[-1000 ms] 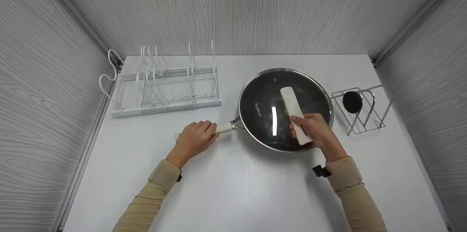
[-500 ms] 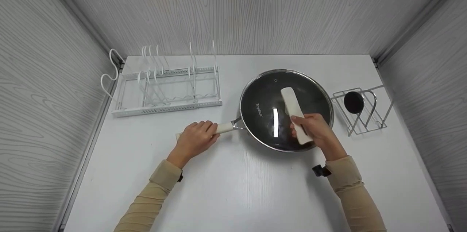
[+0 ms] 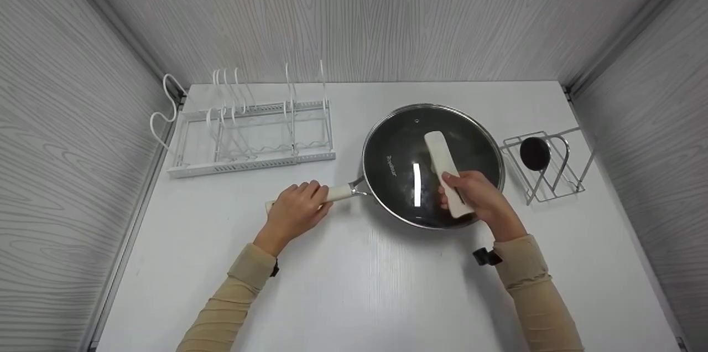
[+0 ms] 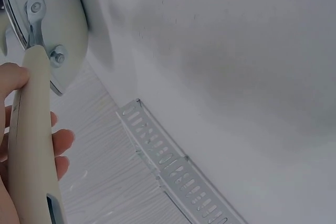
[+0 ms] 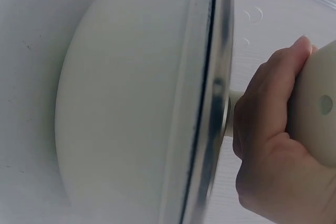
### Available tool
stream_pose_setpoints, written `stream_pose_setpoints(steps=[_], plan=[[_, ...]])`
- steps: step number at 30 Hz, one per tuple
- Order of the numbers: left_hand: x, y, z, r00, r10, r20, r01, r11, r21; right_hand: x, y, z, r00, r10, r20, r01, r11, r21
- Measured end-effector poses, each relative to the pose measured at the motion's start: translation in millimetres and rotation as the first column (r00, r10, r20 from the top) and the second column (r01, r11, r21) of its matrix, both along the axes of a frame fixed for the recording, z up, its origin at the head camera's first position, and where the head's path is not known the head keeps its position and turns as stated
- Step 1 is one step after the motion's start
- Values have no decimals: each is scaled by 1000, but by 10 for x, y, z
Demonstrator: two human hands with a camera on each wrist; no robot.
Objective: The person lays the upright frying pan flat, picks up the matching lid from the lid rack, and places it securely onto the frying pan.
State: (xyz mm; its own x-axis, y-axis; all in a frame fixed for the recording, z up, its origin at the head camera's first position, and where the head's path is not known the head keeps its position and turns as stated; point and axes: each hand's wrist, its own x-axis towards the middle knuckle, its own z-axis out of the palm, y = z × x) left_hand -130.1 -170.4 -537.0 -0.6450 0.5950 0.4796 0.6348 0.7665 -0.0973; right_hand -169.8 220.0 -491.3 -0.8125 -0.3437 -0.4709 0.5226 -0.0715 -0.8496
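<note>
A cream frying pan (image 5: 121,108) with a long cream handle (image 3: 338,192) stands on the white table, covered by a dark glass lid (image 3: 404,136) with a metal rim. My left hand (image 3: 296,209) grips the pan's handle, fingers wrapped over it; the left wrist view shows the thumb along the handle (image 4: 34,129). On top of the lid sits a long cream lid handle (image 3: 440,153). My right hand (image 3: 480,197) holds the near end of that lid handle, thumb on its upper face. In the right wrist view the lid's rim (image 5: 212,114) lies against the pan's edge.
A white wire rack (image 3: 249,161) with several upright loops stands at the back left. To the right of the pan is a small metal wire rack (image 3: 553,191) bearing a round black piece (image 3: 535,154). Grey wood-grain panels (image 3: 365,20) enclose the table's back and sides.
</note>
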Motion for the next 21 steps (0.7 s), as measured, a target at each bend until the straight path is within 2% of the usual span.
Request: stream_pose_setpoints(steps=[9, 21], plan=[[-27, -4, -1, 1000, 12, 10, -13, 999, 51, -6, 22, 48, 997, 65, 43, -59, 991, -123], [-25, -10, -22, 999, 8, 50, -12, 998, 69, 47, 11, 5, 999, 27, 38, -24, 996, -89]])
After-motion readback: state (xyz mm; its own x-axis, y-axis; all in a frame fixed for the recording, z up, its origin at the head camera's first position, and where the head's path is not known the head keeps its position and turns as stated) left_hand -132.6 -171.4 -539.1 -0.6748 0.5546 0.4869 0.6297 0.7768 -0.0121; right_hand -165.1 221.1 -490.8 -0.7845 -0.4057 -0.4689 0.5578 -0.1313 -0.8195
